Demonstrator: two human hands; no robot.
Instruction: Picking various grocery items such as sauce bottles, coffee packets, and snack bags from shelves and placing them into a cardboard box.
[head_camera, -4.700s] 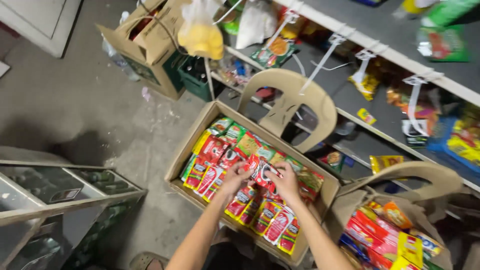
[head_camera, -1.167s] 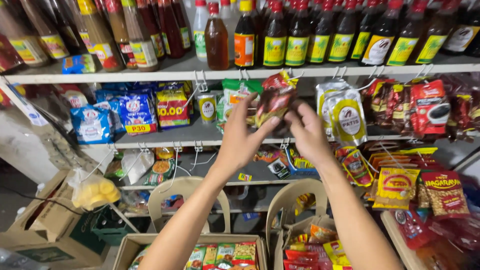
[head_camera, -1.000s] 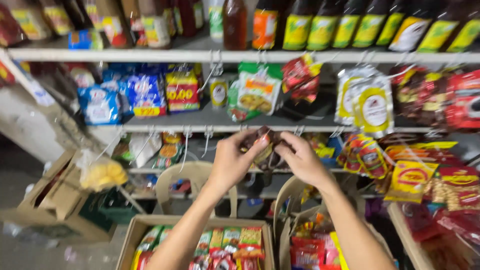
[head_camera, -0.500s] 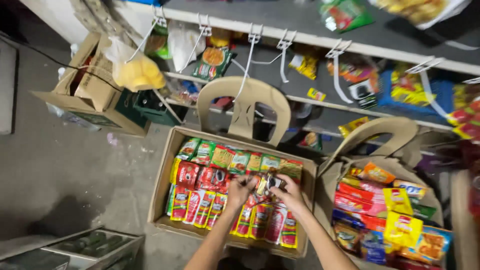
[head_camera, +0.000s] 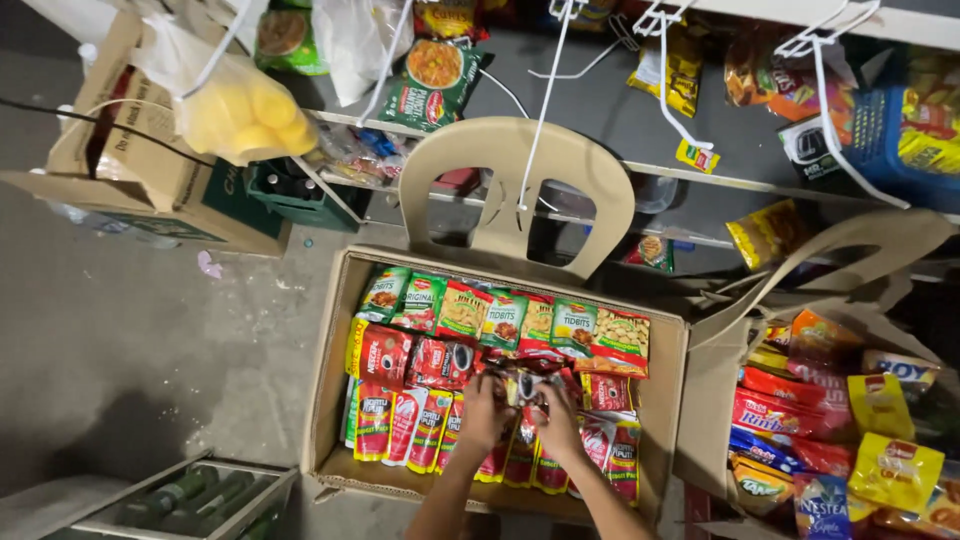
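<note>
— Setting? 
— Shop floor; cardboard box (head_camera: 335, 380) of sachets on a plastic chair (head_camera: 515, 175).
— Hands? 
— Left hand (head_camera: 487, 412) and right hand (head_camera: 556, 422) both closed on one red sachet strip (head_camera: 524, 385) mid-box, long axis toward the person.

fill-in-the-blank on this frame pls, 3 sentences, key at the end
1. Both hands, left and right, reach into an open ____ box packed with sachets.
2. Behind that box stands a beige plastic ____.
3. The clear hanging bag at upper left holds ____-coloured pieces.

Missing words: cardboard; chair; yellow
</note>
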